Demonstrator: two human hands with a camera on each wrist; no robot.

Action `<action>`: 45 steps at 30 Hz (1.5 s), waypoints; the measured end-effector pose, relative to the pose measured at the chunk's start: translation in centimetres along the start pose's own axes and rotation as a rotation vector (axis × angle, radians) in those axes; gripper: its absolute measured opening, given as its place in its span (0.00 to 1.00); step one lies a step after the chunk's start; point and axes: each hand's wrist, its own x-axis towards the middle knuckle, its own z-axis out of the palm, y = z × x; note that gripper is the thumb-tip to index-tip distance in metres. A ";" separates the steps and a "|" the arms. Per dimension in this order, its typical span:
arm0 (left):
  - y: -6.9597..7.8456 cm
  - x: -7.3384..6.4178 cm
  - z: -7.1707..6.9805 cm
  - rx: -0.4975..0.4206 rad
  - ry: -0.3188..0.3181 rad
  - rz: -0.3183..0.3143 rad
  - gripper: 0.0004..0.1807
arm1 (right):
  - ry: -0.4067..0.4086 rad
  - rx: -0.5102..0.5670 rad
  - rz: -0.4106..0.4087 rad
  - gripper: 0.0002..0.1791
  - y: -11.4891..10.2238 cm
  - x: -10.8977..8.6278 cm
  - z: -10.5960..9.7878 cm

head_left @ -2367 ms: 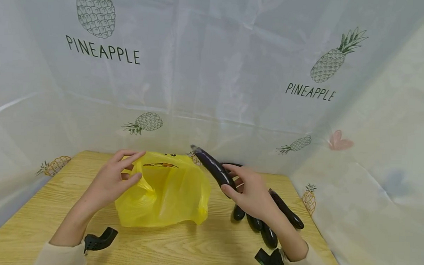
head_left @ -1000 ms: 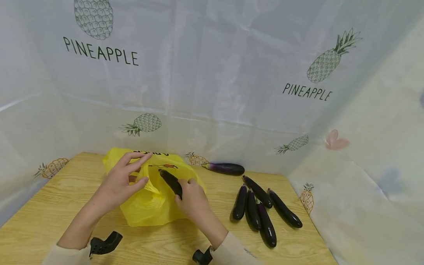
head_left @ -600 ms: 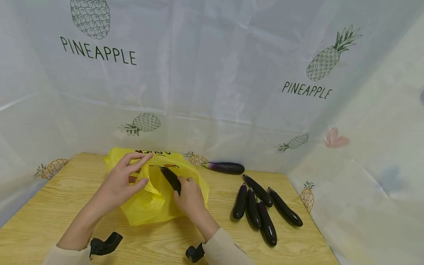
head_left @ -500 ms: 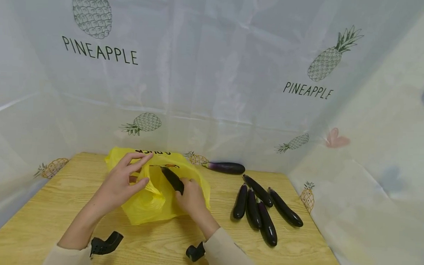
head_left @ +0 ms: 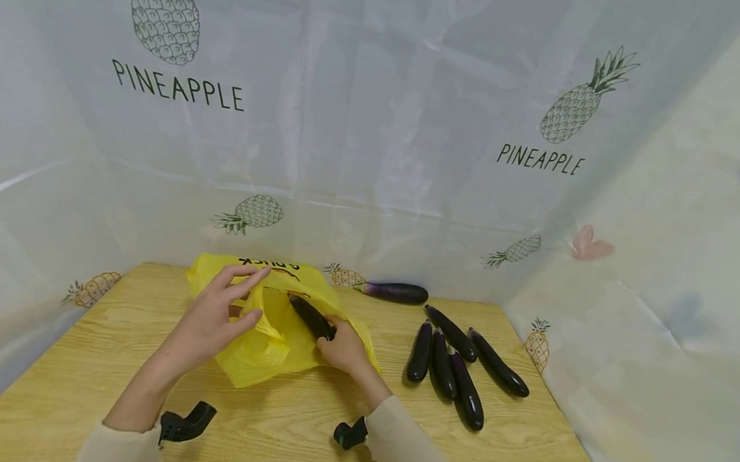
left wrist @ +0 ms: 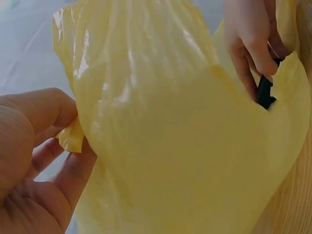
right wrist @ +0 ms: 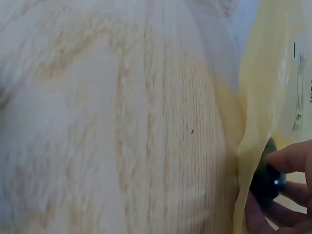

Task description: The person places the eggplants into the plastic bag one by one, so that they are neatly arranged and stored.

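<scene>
A yellow plastic bag (head_left: 251, 368) lies on the table with its mouth spread toward me. My left hand (head_left: 210, 320) pinches the left side of the bag's mouth; a fold of the film (left wrist: 71, 137) sticks out between thumb and fingers in the left wrist view. At the right side of the opening, my right hand (head_left: 346, 346) grips one end of a dark purple eggplant (head_left: 308, 316), whose stem end points into the bag. In the right wrist view, the fingers of that hand wrap the rounded end of the eggplant (right wrist: 267, 181), beside the bag's edge.
Several more eggplants (head_left: 467, 392) lie grouped on the right of the wooden table (head_left: 277, 438). Another eggplant (head_left: 398, 293) rests along the back edge, near the pineapple-print sheet (head_left: 373, 149) that hangs behind and around the table.
From above the table, the right hand has carried the eggplant left and down into the bag's mouth, then shifted slightly right. The left hand keeps its hold on the bag.
</scene>
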 end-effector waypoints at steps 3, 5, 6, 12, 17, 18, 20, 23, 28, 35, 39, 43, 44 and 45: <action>0.0 0.1 0.1 0.003 0.001 0.004 0.41 | -0.015 0.039 0.035 0.33 0.3 0.1 -0.1; 0.1 0.1 0.1 -0.002 -0.003 0.002 0.41 | -0.011 0.061 0.059 0.32 0.4 0.3 0.0; 0.2 0.1 0.1 -0.006 -0.008 -0.002 0.41 | -0.005 0.071 0.061 0.32 0.4 0.3 0.0; 0.5 0.1 0.5 -0.012 -0.022 -0.011 0.41 | 0.076 0.041 0.051 0.29 0.2 0.3 0.7; 0.8 0.1 0.6 -0.032 -0.038 -0.017 0.41 | 0.163 0.023 0.045 0.27 -0.4 0.0 0.8; 0.8 0.2 0.6 -0.033 -0.039 -0.019 0.41 | 0.180 0.021 0.044 0.27 -0.6 0.0 0.7; 0.9 0.2 0.5 -0.036 -0.042 -0.029 0.41 | 0.212 0.028 0.044 0.27 -0.8 -0.1 0.6; 0.9 0.2 0.3 -0.038 -0.042 -0.031 0.40 | 0.257 0.069 0.048 0.27 -1.0 -0.1 0.5; 1.0 0.3 0.2 -0.035 -0.040 -0.017 0.39 | 0.300 0.130 0.079 0.27 -1.0 -0.4 0.5; 1.1 0.3 0.6 -0.038 -0.027 0.028 0.39 | 0.335 -0.027 0.043 0.26 -0.3 -0.2 0.7; 1.3 0.4 1.2 -0.063 -0.041 0.053 0.38 | 0.358 -0.149 -0.023 0.24 0.5 0.2 0.8; 1.5 0.4 1.8 -0.072 -0.048 0.073 0.39 | 0.344 -0.156 -0.024 0.24 0.9 0.3 0.4; 1.5 0.4 1.9 -0.073 -0.048 0.079 0.39 | 0.340 -0.154 -0.023 0.24 1.0 0.4 0.3; 1.6 0.4 2.0 -0.073 -0.049 0.084 0.39 | 0.335 -0.154 -0.024 0.24 1.1 0.5 0.2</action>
